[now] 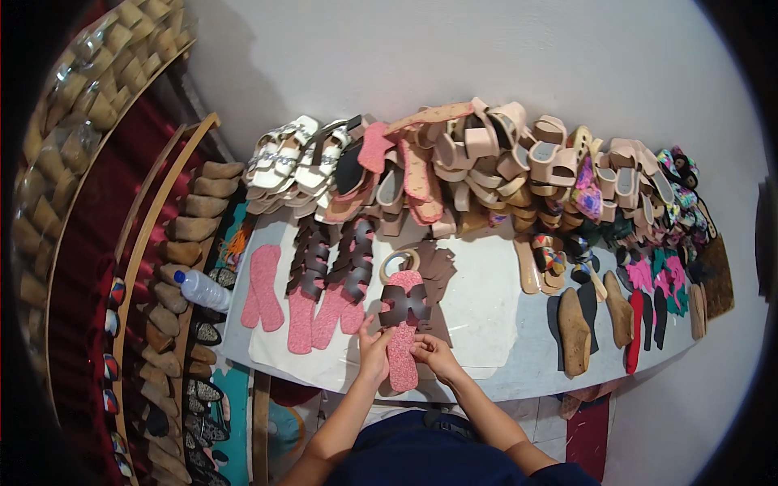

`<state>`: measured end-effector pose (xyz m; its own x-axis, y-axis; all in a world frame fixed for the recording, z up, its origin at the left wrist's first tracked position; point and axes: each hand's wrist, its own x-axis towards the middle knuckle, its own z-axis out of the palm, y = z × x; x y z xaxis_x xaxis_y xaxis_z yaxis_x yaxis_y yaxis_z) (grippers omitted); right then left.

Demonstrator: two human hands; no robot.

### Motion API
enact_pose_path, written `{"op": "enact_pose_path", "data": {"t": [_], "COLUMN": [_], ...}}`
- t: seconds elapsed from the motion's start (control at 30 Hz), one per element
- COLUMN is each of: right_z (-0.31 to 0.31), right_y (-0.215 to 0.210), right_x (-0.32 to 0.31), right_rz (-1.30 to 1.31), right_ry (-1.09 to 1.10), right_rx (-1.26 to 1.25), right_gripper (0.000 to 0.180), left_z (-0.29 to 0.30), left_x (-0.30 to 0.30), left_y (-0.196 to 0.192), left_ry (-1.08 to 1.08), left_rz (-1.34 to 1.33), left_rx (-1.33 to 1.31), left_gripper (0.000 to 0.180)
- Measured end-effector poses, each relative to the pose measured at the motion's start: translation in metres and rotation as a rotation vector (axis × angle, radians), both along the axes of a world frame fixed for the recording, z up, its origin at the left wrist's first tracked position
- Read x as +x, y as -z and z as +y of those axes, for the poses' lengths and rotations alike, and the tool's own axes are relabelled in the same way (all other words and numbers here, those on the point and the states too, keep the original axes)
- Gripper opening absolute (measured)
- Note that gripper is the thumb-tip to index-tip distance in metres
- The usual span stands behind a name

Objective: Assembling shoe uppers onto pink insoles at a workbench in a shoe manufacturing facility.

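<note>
Between my hands, above the table's near edge, is a flat sandal (402, 360) with a speckled pink sole and a dark brown cut-out strap across its front. My left hand (374, 350) grips its left edge just below the strap. My right hand (435, 356) pinches the right edge of the sole with thumb and fingers. To the left lie similar pink soles with brown straps (354, 271) and bare pink soles (263, 287). Just beyond the held sandal are a tape roll (399, 263) and a pile of loose brown straps (438, 283).
Heaped finished sandals (486, 158) line the wall side of the table (454, 385). Wooden shoe lasts (574, 332) and coloured strips (634, 328) lie at the right. A water bottle (203, 290) rests at the left edge, beside racks of lasts (174, 253).
</note>
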<state>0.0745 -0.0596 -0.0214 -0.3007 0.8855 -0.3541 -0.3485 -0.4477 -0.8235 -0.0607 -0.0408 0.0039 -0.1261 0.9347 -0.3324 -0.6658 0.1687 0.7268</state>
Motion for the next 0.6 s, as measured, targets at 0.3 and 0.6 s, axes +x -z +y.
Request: {"op": "enact_pose_path", "data": {"t": [0.3,0.6], "right_z": [-0.016,-0.035], "right_y": [0.008,0.03], "right_x": [-0.091,-0.192], "right_rz": [-0.005,0.011], "right_ry": [-0.058,0.04], "right_rx": [-0.122,-0.234], "right_gripper": [0.025,0.025], "left_z": [-0.033,-0.045], "left_x": [-0.096,-0.188], "left_y": [0.031,0.056], "left_ry": [0.146,0.185], "left_rz": [0.114,0.58], "left_rx": [-0.064,-0.039], "left_gripper": [0.027,0.028]}}
